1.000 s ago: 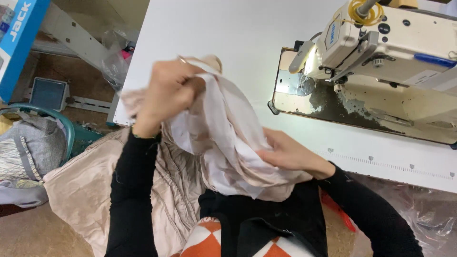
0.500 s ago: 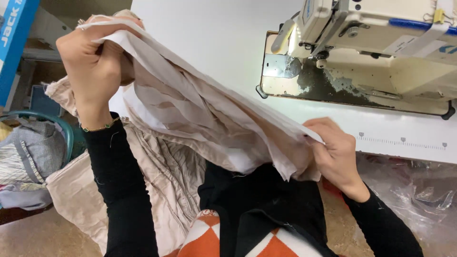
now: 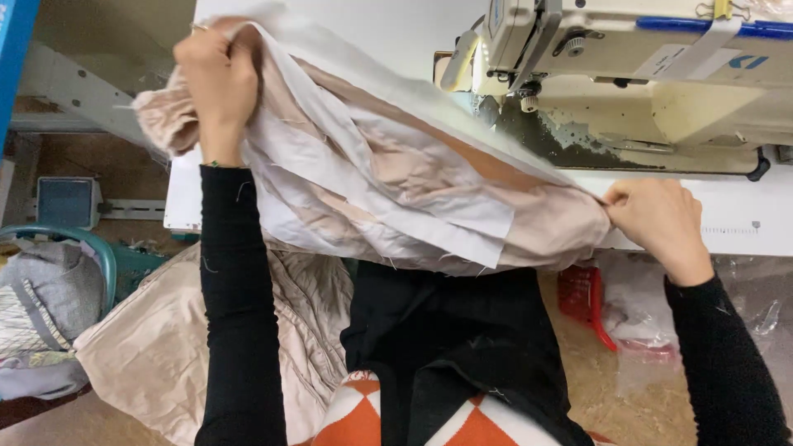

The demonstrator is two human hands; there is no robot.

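We see the beige and white fabric piece [image 3: 388, 190] stretched taut above the white table [image 3: 396, 33], its long axis falling from our raised left hand [image 3: 216, 78] to our right hand [image 3: 657, 219], both pinched shut on its ends, beside the cream sewing machine [image 3: 644, 66] with its blue strip label.

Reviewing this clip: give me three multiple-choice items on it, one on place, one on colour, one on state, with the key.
1. Where is the sewing machine?
A. on the white table, upper right
B. on the floor
C. on the person's lap

2. What colour are the person's sleeves?
A. white
B. black
C. blue

3. How is the beige fabric held?
A. folded flat on the table
B. stretched between left hand and right hand
C. hanging from one hand

Key: 1 A, the machine stands on the tabletop; 2 B, both forearms are black; 3 B, each hand grips one end.
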